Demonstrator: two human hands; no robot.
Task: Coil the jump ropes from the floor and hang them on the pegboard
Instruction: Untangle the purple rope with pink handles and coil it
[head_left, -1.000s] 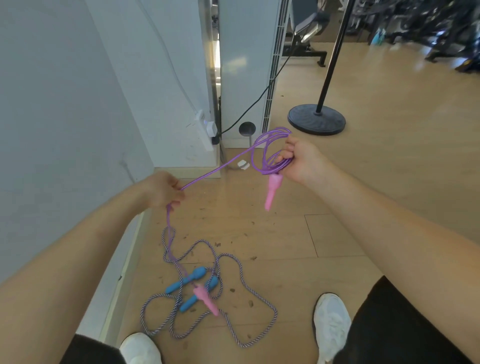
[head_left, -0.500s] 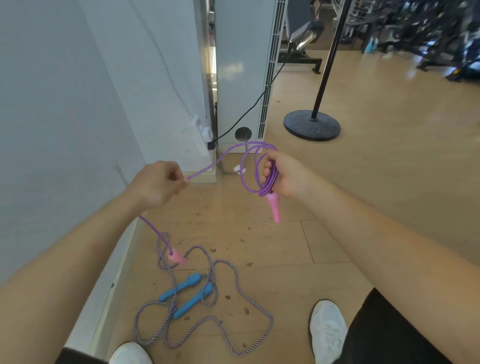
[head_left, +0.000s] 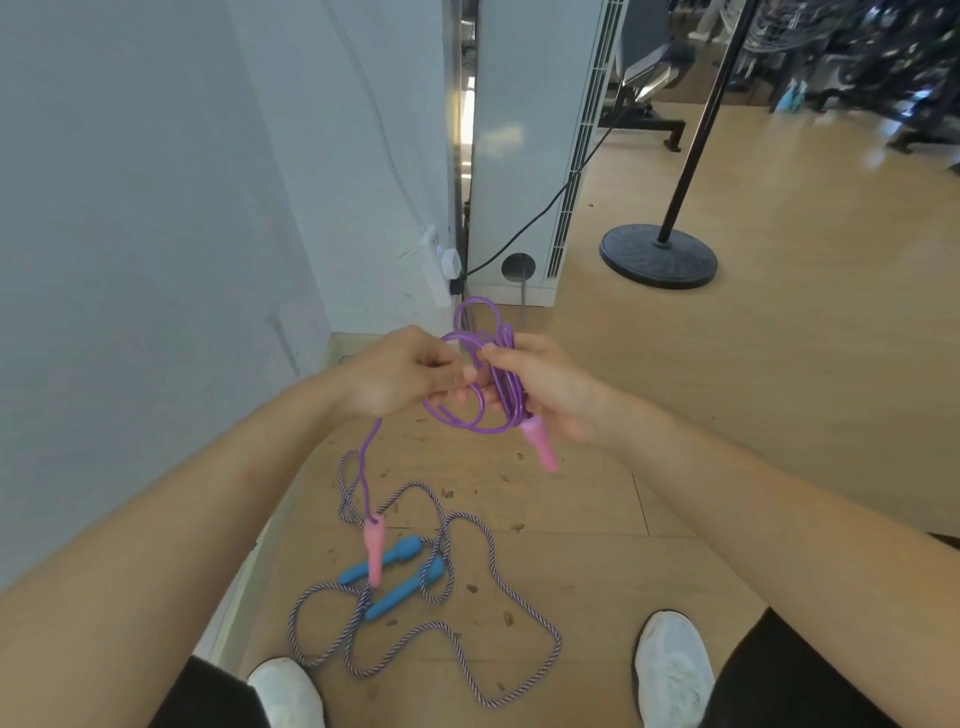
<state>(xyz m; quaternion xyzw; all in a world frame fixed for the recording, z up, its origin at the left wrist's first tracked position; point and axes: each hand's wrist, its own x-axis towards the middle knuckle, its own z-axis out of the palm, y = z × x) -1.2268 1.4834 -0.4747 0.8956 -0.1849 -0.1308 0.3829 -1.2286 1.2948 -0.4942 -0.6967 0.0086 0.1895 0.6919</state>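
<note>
Figure: readable markings, none.
No text, label or number is showing legibly; the white wall plug at 11 o'clock is appearing too blurred to read.

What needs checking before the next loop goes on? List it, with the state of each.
1. Coil secured: ok. The right-hand grip holds the loops of the purple jump rope, with one pink handle hanging below.
2. Free strand controlled: ok. The left-hand grip pinches it beside the coil.
3. Tail free of snags: cannot tell. The second pink handle hangs over the blue handles of the striped jump rope; contact is unclear.
4. Striped jump rope coiled: not ok. It lies spread on the floor.
5. Pegboard in reach: cannot tell. It is not in view.
</note>
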